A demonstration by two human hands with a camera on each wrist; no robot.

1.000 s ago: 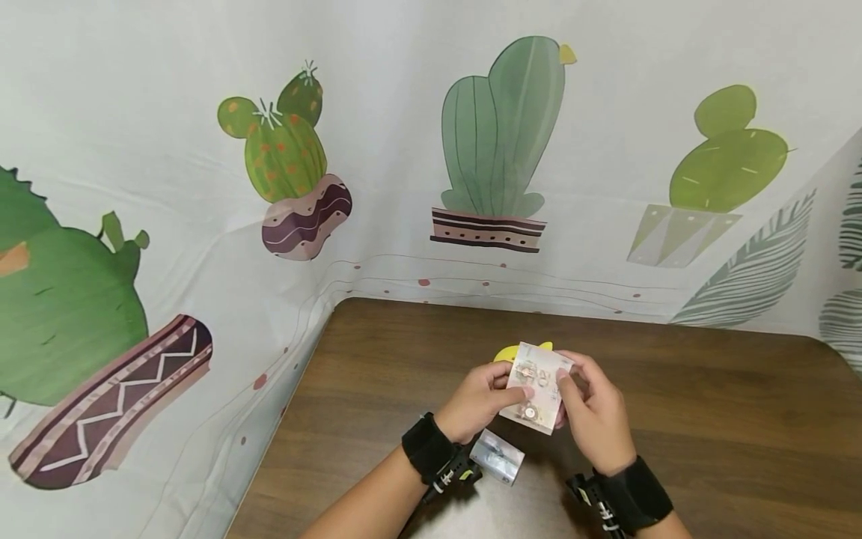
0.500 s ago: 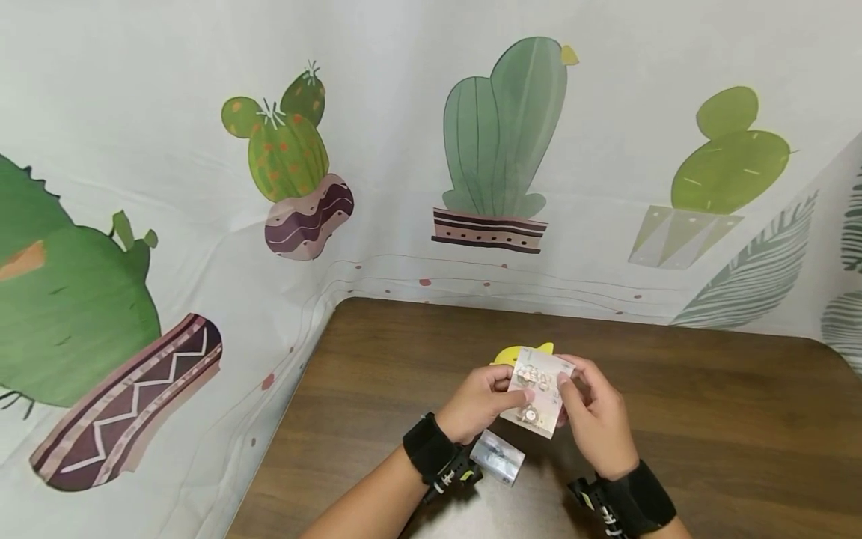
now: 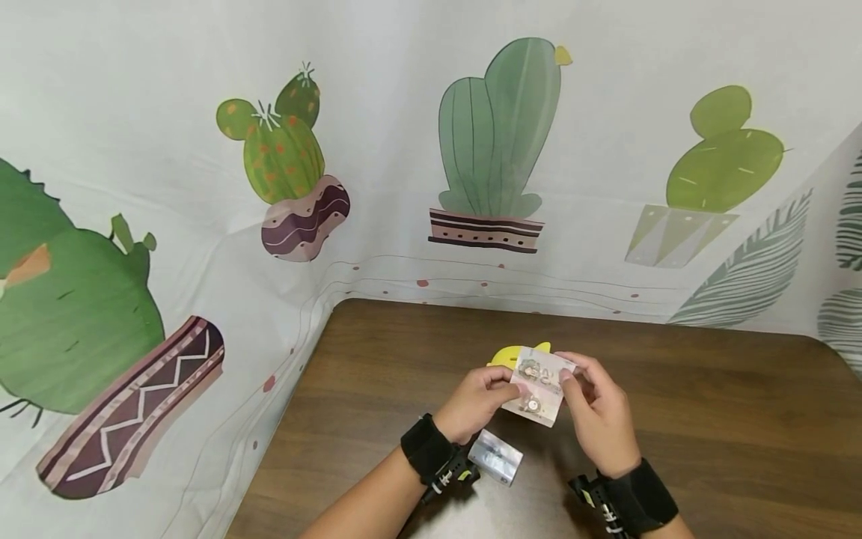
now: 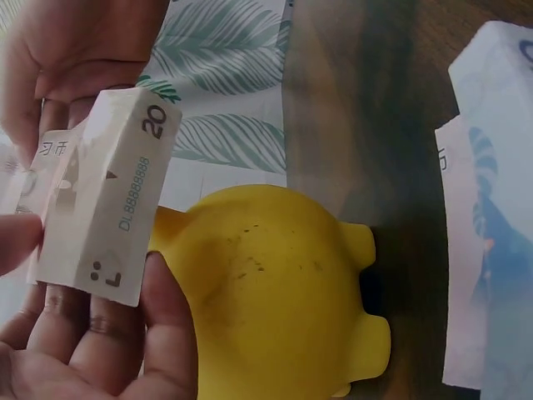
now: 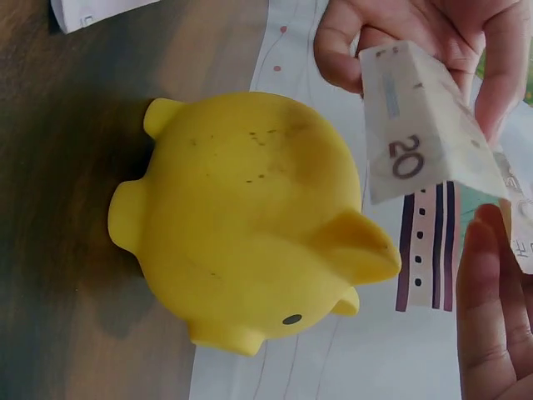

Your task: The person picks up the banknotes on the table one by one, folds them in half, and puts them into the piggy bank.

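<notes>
Paper banknote (image 3: pixel 537 388) tilted flatter than before | left hand (image 3: pixel 475 402), right hand (image 3: pixel 595 412) still pinching it | above piggy bank (image 3: pixel 517 353)

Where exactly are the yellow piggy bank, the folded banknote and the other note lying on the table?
yellow piggy bank (image 5: pixel 241 217): right wrist view, middle of its back.
folded banknote (image 3: pixel 536 388): head view, centre of its face, held by both hands.
note on the table (image 3: pixel 495 457): head view, its middle.
</notes>
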